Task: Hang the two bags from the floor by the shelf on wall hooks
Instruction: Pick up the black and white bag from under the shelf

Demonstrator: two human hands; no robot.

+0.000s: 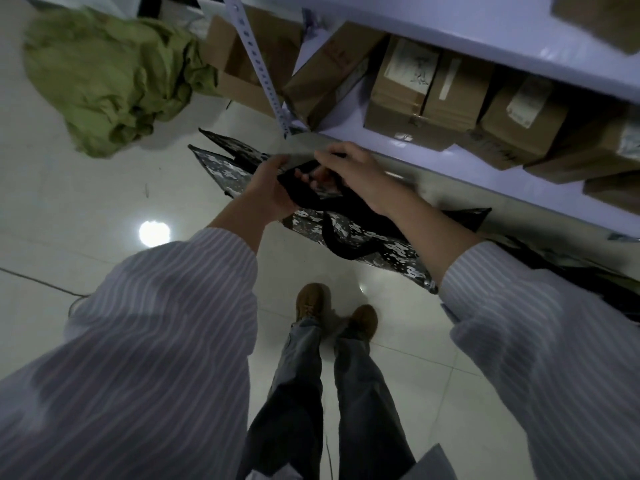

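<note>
A grey camouflage bag (367, 237) with black handles is lifted off the floor beside the shelf (450, 39). My left hand (268, 192) grips its black handle straps from the left. My right hand (353, 171) closes on the same straps from above, fingers curled around them. A second dark bag (568, 268) lies on the floor at the right, mostly hidden behind my right sleeve. No wall hooks are in view.
Cardboard boxes (415, 95) fill the lower shelf level. A perforated shelf post (263, 67) stands at the shelf's corner. A crumpled green cloth (110, 77) lies on the tiled floor at the upper left. My feet (332, 313) stand below the bag.
</note>
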